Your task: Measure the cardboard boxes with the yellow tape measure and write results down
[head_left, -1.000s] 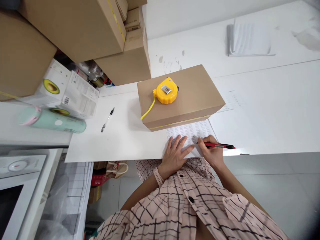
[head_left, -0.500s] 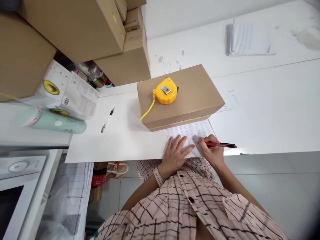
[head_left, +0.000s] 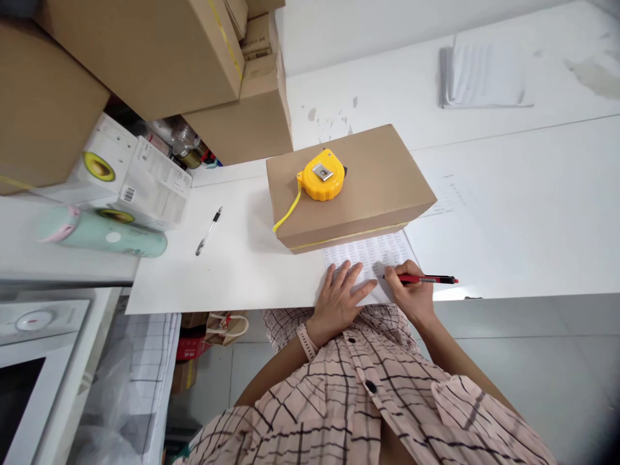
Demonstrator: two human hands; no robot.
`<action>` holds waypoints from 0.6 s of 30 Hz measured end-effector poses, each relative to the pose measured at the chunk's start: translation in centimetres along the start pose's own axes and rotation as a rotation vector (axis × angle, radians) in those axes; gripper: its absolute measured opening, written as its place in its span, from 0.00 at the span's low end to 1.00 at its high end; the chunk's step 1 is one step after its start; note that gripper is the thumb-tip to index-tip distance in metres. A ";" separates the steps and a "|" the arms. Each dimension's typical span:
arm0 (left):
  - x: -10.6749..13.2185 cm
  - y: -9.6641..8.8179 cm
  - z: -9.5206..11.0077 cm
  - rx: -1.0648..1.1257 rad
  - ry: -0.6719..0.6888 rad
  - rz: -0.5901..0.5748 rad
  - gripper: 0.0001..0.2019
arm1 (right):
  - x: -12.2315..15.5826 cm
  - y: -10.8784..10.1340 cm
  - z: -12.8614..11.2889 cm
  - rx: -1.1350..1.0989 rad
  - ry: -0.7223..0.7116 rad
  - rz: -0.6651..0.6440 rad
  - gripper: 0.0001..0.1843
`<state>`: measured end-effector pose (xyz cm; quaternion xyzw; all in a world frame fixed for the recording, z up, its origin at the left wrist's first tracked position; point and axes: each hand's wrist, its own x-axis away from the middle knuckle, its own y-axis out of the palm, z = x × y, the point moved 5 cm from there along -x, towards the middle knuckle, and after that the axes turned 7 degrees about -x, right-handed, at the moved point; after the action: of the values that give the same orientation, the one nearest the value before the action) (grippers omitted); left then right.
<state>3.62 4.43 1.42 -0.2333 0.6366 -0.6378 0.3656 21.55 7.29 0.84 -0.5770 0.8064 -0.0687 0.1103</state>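
Note:
My left hand lies flat with fingers spread on a sheet of paper covered in rows of writing. In my right hand is a red and black pen, its tip down at the paper. The sheet's far part is hidden by a closed cardboard box standing just beyond my hands. On top of that box, toward its left end, sits a yellow tape measure with a yellow wrist strap.
A clear pen with a black cap lies on the white table. Large cardboard boxes, a mint bottle and avocado-printed cartons crowd the left side. A paper stack lies at the back right.

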 end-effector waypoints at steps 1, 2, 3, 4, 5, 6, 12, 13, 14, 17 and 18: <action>0.0 0.0 0.0 -0.002 0.000 0.004 0.28 | 0.0 0.0 0.0 0.001 0.003 0.004 0.20; 0.0 0.0 0.0 -0.004 0.000 0.005 0.28 | 0.0 -0.1 0.0 0.004 0.005 0.011 0.20; 0.0 0.0 0.0 -0.005 0.000 0.005 0.28 | 0.1 -0.1 0.1 0.007 0.005 0.019 0.20; 0.0 0.0 0.0 -0.007 0.000 0.004 0.28 | 0.1 -0.1 0.1 0.010 0.003 0.023 0.20; 0.0 0.0 0.0 -0.007 0.000 0.003 0.28 | 0.1 -0.1 0.0 0.010 -0.001 0.023 0.20; 0.0 0.0 0.0 -0.006 -0.001 0.004 0.28 | 0.1 -0.1 0.0 0.008 -0.004 0.020 0.20; 0.0 0.1 -0.1 0.019 -0.012 -0.017 0.28 | 0.1 -0.1 -0.3 0.013 -0.005 0.013 0.21; 0.0 0.1 -0.1 0.022 -0.012 -0.023 0.28 | 0.0 -0.1 -0.4 0.014 -0.006 0.020 0.21; 0.0 0.1 -0.1 0.023 -0.011 -0.025 0.28 | 0.0 -0.1 -0.4 0.012 -0.008 0.028 0.21; 0.0 0.0 -0.1 0.021 -0.013 -0.030 0.28 | 0.0 -0.2 -0.6 0.008 -0.009 0.041 0.21; 0.0 0.0 -0.1 0.018 -0.014 -0.033 0.28 | 0.0 -0.2 -0.6 0.010 -0.008 0.039 0.21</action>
<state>3.55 4.51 1.44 -0.2448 0.6242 -0.6480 0.3615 21.54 7.23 1.49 -0.5608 0.8167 -0.0681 0.1176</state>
